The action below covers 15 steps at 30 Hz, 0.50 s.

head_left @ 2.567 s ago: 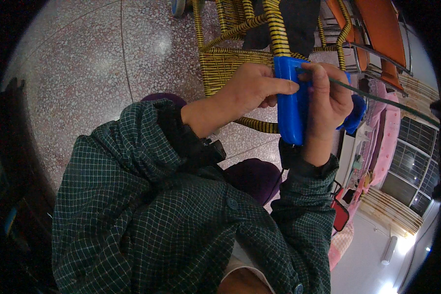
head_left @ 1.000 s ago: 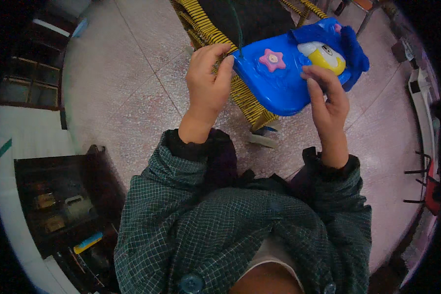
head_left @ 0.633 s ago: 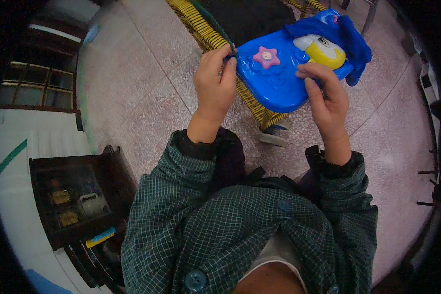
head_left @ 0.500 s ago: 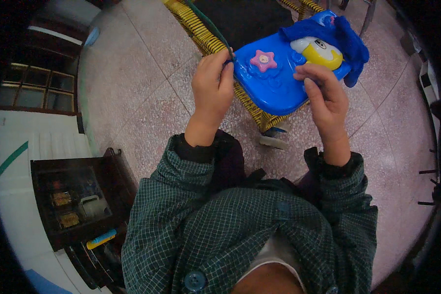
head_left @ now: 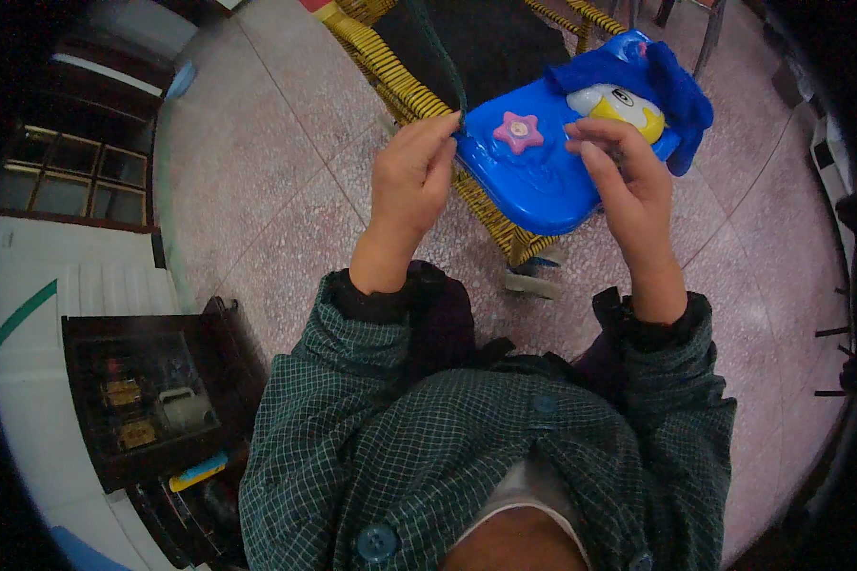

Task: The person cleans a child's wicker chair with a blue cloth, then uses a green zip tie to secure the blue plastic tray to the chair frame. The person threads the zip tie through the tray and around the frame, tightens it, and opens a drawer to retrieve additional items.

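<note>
My left hand is closed, thumb against fingertips, on the lower end of a narrow dark green knitted-looking strip. From the grip, at the near left corner of a blue plastic tray, the strip runs up over the seat. A pink star and a white-and-yellow cartoon shape stand out in relief on the tray. Over its right part hovers my right hand, fingers curled and tips close to the thumb; anything between them is too small to make out. Dark blue cloth lies bunched on the tray's far right.
The tray rests on a yellow-and-black woven chair with a dark seat. A wheel-like foot shows beneath it. To the left stands a dark glass-fronted cabinet. Speckled floor tiles surround the chair.
The chair and tray sit slightly lower in the picture. My left hand has shifted a little lower too, still pinching the green strip, and more of the strip shows. My right hand has barely moved.
</note>
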Each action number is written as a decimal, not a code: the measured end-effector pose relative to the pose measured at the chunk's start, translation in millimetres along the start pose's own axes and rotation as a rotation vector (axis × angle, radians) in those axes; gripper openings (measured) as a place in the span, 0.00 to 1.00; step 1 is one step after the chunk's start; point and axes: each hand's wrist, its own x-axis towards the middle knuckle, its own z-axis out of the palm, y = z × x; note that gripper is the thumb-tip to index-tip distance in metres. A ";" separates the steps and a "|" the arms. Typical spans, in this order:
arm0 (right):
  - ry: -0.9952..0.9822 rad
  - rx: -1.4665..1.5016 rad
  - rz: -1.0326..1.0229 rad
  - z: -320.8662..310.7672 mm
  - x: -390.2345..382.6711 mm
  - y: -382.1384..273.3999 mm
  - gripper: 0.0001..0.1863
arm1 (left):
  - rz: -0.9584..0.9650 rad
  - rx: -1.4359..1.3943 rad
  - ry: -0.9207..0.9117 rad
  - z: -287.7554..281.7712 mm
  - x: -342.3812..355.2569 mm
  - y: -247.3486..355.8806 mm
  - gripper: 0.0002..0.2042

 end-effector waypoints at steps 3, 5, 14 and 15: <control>-0.069 -0.036 -0.007 1.3 10.0 -4.5 0.12 | 0.019 0.049 -0.034 0.7 -0.8 7.2 0.12; -0.089 -0.073 -0.049 6.1 15.7 -6.5 0.12 | 0.014 0.074 -0.067 0.8 1.5 12.8 0.14; -0.069 -0.071 -0.099 17.9 15.2 -5.4 0.13 | -0.257 0.045 0.092 7.3 17.1 29.0 0.10; -0.067 -0.064 -0.130 18.4 14.9 -5.5 0.12 | -0.312 0.022 0.124 7.3 18.8 28.6 0.10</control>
